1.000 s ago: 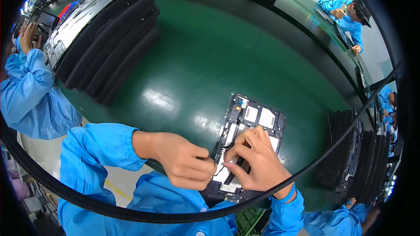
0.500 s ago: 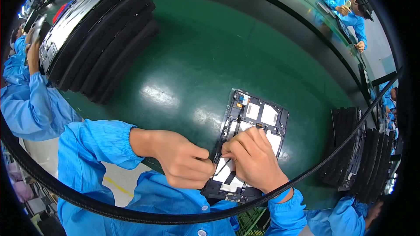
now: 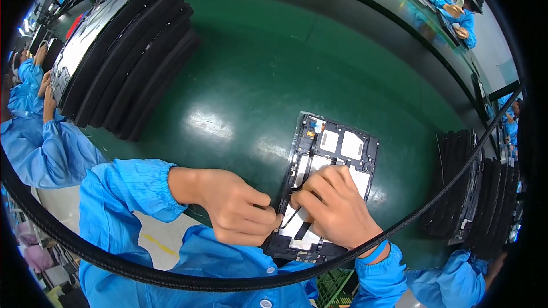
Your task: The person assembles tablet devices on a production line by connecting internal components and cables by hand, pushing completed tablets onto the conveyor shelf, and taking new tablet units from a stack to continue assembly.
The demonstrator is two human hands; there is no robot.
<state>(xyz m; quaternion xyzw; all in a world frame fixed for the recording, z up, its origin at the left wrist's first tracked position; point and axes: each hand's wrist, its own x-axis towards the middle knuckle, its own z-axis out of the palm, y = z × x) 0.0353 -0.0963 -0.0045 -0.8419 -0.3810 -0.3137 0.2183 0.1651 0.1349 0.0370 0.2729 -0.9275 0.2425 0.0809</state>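
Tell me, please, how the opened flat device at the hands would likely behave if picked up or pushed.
The opened flat device looks fairly stiff, given its straight-edged black frame. Its uncovered inner parts seem fragile. Being broad and flat, it appears unlikely to roll.

We have an opened, flat rectangular device (image 3: 321,162) lying on our green tabletop (image 3: 245,85), far end slanted rightward, black frame and white panels exposed; over its near left part we see a thin dark cable (image 3: 291,218) running diagonally.
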